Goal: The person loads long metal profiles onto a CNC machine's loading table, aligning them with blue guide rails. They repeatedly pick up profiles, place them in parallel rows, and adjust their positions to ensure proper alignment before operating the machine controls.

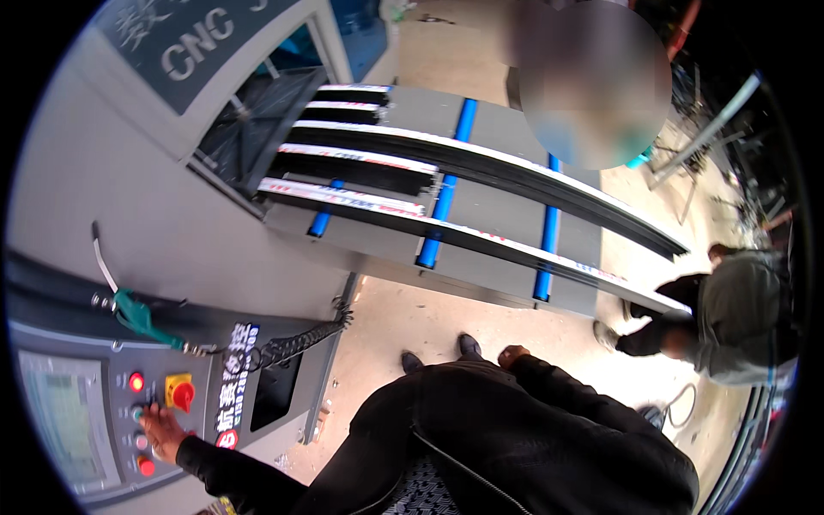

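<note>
My left hand [161,433] is at the machine's control panel [193,382]. Its fingers reach out to a small greenish button [137,413], and it holds nothing. Above that button glows a red lamp [136,383]. A red rotary switch on a yellow plate [178,395] sits just right of the fingers, with a red button [145,466] below them. The panel's screen [64,416] is to the left. My right hand [512,355] hangs beside my body with its fingers curled in, apart from any object; nothing shows in it.
Long dark profiles with white film [506,163] lie across a grey table with blue strips [547,249], running into the machine's opening [257,120]. A green air gun [142,319] with a coiled hose [296,343] rests above the panel. Two other people stand across the table and at right.
</note>
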